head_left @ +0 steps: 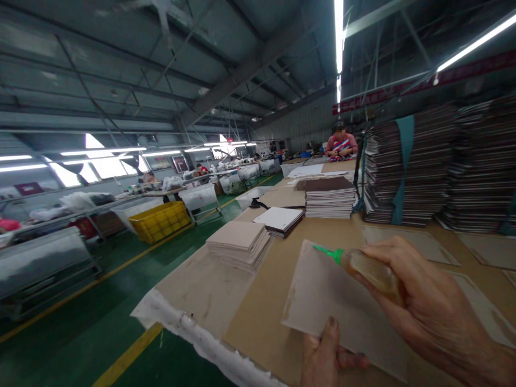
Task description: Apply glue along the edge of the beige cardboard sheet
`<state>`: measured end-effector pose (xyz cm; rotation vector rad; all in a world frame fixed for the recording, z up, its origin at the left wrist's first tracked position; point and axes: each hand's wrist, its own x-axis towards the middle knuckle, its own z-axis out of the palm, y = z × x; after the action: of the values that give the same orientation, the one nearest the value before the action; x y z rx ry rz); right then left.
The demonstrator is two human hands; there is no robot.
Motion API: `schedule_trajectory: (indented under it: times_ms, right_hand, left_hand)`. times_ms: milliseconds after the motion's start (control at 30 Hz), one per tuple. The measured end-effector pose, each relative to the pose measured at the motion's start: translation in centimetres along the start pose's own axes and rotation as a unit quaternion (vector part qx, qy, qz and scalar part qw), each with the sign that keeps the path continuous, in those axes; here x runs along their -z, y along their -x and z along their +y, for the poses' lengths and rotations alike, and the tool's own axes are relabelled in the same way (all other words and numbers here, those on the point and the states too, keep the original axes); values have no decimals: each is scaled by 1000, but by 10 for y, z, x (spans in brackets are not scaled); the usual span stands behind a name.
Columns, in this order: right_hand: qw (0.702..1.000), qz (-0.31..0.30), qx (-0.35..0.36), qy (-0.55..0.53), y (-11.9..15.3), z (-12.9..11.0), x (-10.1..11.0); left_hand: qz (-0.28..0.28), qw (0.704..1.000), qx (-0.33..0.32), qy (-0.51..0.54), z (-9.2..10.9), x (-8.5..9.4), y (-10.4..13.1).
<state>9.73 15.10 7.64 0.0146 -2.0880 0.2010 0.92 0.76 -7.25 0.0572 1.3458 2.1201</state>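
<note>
Left hand (328, 357) pinching near edge of grey card sheet (342, 306), thumb on top, other fingers hidden beneath. Right hand (427, 306) wrapping fully round glue bottle (373, 271), green nozzle (327, 252) pointing at sheet's far corner.

Risk: squeezing too hard, glue flooding sheet; loose pinch letting sheet slide.

Beyond sheet: one tan stack (238, 244), one white-topped stack (281, 220), one brown-topped stack (329, 198), two tall stacks (407, 166). One seated person (341, 143) working farthest.
</note>
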Motion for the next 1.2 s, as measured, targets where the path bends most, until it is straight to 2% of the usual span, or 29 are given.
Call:
schedule_trajectory:
  times_ms: [133,300,500,633,867,1067,1200]
  right_hand:
    - [999,3,-28,19,11,7,7]
    - [1000,-1,-28,2,10,4,14]
    - [998,2,-56,8,13,3,17]
    - [999,5,-41,13,14,2,19]
    - [995,-7,-88,45,26,9,32]
    - [999,10,-49,15,20,2,27]
    - [996,2,-77,33,31,10,34]
  left_hand:
    - [4,1000,9,7,2,0,-1]
    - [-34,999,1,-7,6,1,0]
    - [-20,1000,8,6,6,2,0]
    - [-34,999,4,6,10,-1,1]
    - [6,1000,-1,13,20,-7,8]
    - [12,1000,-3,-10,20,-7,10]
    - [27,1000,-12,11,22,-10,10]
